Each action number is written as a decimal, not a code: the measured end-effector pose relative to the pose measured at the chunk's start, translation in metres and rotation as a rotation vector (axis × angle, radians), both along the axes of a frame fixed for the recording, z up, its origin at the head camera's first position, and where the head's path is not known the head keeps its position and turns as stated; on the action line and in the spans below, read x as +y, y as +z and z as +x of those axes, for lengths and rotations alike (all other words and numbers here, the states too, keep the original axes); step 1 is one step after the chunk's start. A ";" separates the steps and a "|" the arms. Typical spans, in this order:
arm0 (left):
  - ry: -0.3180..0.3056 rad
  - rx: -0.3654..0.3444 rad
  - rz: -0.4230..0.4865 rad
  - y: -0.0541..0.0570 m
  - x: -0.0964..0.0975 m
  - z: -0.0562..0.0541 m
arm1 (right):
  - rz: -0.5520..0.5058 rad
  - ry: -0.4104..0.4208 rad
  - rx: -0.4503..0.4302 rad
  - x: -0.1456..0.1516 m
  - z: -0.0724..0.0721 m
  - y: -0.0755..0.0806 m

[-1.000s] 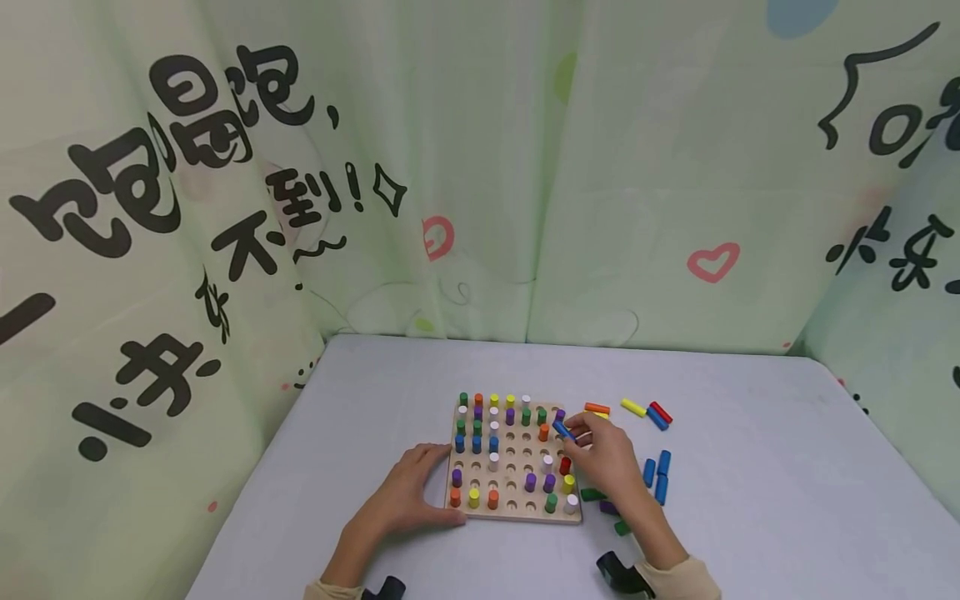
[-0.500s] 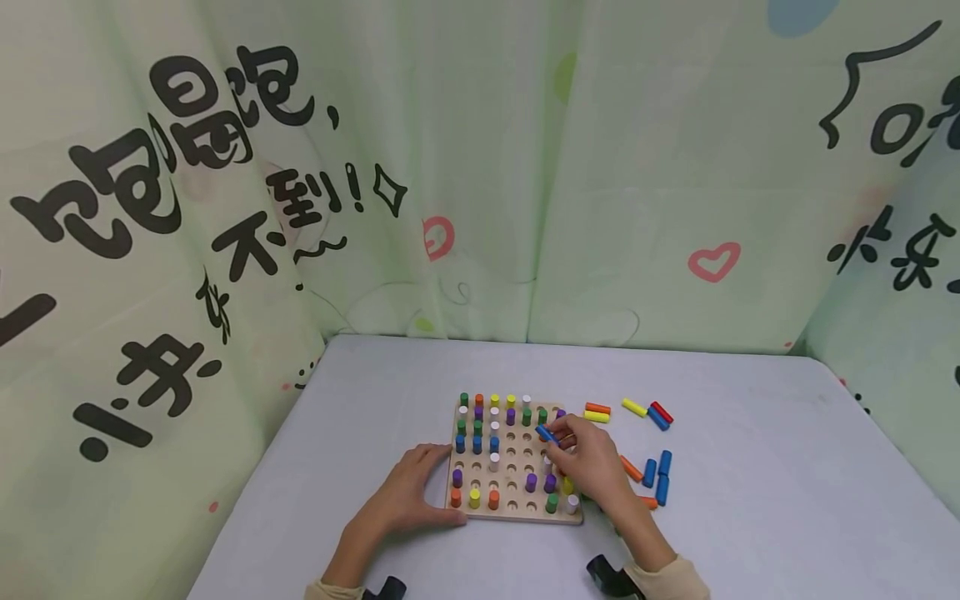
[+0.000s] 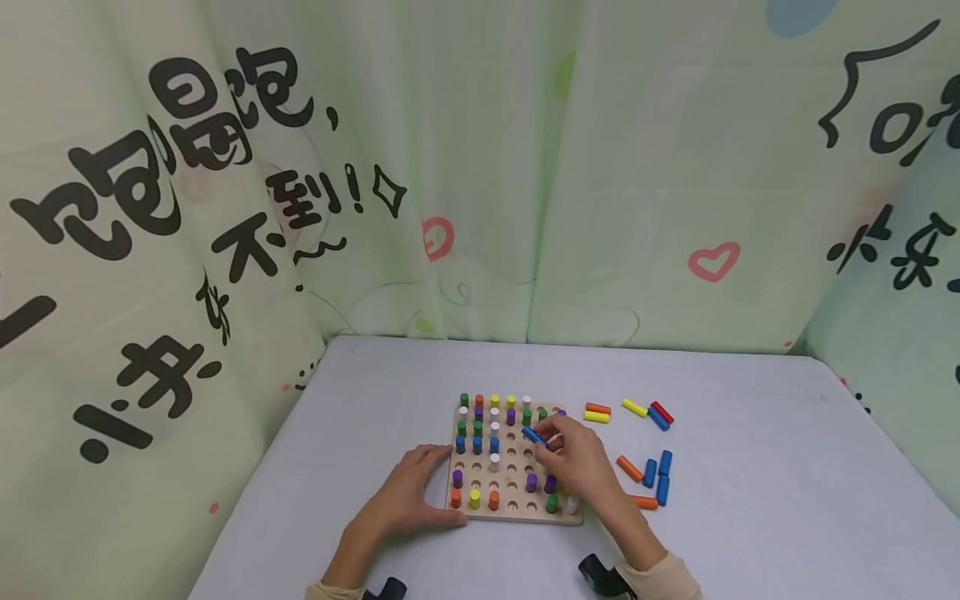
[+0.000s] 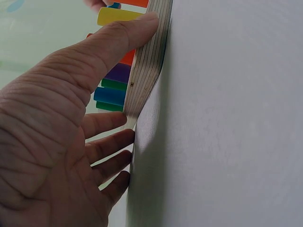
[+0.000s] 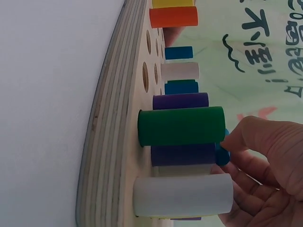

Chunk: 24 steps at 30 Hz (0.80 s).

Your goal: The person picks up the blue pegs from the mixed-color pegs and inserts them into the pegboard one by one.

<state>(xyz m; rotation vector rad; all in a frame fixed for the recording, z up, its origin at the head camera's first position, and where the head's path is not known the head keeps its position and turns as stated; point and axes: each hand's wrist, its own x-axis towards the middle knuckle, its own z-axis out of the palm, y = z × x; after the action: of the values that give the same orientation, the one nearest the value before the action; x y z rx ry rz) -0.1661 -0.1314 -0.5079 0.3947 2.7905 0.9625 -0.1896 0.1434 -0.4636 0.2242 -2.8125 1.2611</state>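
The pegboard [image 3: 517,519] is pale wood with rows of holes, many holding upright coloured pegs. My left hand [image 3: 412,493] rests at its front left corner, thumb along the front edge, other fingers by the left side. In the left wrist view the thumb [image 4: 128,35] touches the layered edge near a yellow peg [image 4: 116,17]. My right hand [image 3: 581,460] pinches a tilted blue peg [image 3: 533,435] over the right half of the board. Seen from the right wrist, a green peg [image 5: 182,126] and a white peg [image 5: 184,195] partly hide the pinch.
Loose pegs lie right of the board: an orange peg [image 3: 597,407] with a yellow peg [image 3: 597,417], another yellow peg [image 3: 633,407], a red peg [image 3: 663,412], and several blue pegs [image 3: 664,462]. A printed curtain [image 3: 622,167] stands behind the white table [image 3: 375,375].
My right hand has moved left across the board with the blue peg, uncovering loose orange pegs at the right. My left hand has stayed at the board's corner.
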 end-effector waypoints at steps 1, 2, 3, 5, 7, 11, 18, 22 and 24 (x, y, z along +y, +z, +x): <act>0.001 -0.002 0.000 0.000 0.000 0.000 | -0.001 0.004 -0.003 -0.001 0.000 0.000; 0.001 -0.005 -0.001 0.000 0.000 0.000 | 0.000 0.009 -0.007 -0.002 -0.001 0.000; 0.002 -0.008 -0.002 0.001 0.000 0.000 | 0.003 0.014 -0.011 -0.002 -0.001 -0.001; 0.004 -0.014 -0.003 0.001 0.000 0.000 | 0.013 0.022 -0.017 -0.004 -0.001 -0.001; 0.005 -0.018 -0.001 0.001 0.000 0.000 | 0.025 0.029 -0.020 -0.005 -0.002 -0.002; 0.005 -0.015 -0.003 0.001 0.001 0.001 | 0.032 0.039 -0.014 -0.008 -0.002 -0.004; 0.004 -0.010 -0.007 0.001 0.001 0.000 | 0.074 0.068 0.041 -0.012 -0.004 -0.005; 0.000 -0.004 -0.008 0.000 0.000 0.000 | 0.097 0.085 0.065 -0.013 -0.006 -0.005; 0.001 -0.003 -0.007 0.000 0.000 -0.001 | 0.105 0.094 0.071 -0.014 -0.006 -0.005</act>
<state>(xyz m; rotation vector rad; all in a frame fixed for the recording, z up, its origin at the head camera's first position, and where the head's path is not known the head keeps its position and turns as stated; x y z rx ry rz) -0.1667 -0.1311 -0.5076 0.3911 2.7905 0.9520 -0.1961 0.1297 -0.4690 0.4020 -2.8407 1.0995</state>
